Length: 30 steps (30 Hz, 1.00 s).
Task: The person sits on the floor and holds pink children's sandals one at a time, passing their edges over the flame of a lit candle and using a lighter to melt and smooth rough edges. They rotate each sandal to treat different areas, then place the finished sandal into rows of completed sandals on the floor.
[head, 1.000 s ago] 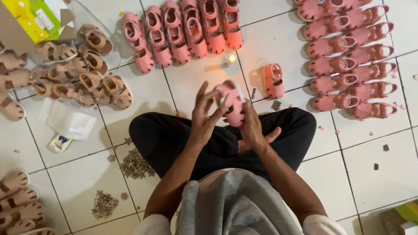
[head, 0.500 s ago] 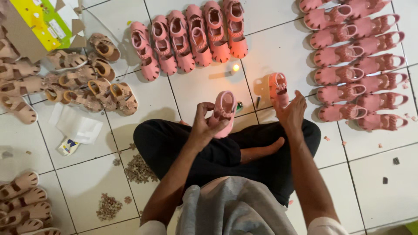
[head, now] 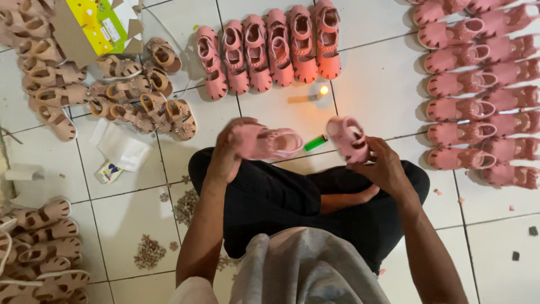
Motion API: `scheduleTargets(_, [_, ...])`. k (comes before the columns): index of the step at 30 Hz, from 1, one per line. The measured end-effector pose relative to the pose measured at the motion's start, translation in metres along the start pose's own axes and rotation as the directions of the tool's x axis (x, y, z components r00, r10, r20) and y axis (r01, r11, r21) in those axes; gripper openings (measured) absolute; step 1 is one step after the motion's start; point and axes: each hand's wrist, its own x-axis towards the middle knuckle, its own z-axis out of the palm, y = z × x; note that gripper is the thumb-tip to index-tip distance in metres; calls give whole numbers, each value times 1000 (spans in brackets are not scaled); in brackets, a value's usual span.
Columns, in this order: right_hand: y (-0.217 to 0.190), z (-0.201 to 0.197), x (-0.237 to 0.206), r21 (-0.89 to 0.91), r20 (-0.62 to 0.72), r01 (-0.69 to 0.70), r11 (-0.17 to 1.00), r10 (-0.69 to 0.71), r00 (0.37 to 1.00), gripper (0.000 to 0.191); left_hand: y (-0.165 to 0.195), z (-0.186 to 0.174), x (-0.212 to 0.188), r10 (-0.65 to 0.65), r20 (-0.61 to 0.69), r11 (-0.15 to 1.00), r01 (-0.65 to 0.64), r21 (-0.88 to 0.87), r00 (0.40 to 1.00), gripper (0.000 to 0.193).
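I sit cross-legged on a white tiled floor. My left hand (head: 228, 151) grips a small pink sandal (head: 270, 142) lying sideways above my left knee. A second pink sandal (head: 349, 138) is held by my right hand (head: 385, 166) over my right knee. Between the two sandals a green lighter (head: 315, 142) lies on the floor. Just beyond it a short candle (head: 306, 97) burns with a small flame.
A row of pink sandals (head: 270, 50) lies ahead, and more pink sandals (head: 478, 84) fill the right side. Tan sandals (head: 124, 95) are heaped at the upper left and lower left (head: 39, 247). A yellow-green cardboard box (head: 95, 25), white paper (head: 124, 149) and small flower trims (head: 149, 253) sit to my left.
My right hand has picked up the second pink sandal from the floor and brought it toward me. My left hand has turned its sandal sideways and lowered it.
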Motion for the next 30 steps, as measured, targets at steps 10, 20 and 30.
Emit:
scheduleTargets(10, [-119,-18,-49,-246,87,299,922,-287,954,75,-7,19,0,18,-97,999,-22,-43,995,52])
scheduleTargets(20, [-115,-5,-61,-244,146,403,882,-377,915,76,-27,8,-7,2,10,999,-3,40,1000,52])
scheduleTargets(30, [-108,22,-83,-166,148,85,982,-60,987,86,-56,45,7,-163,-97,953,131,-275,982,75])
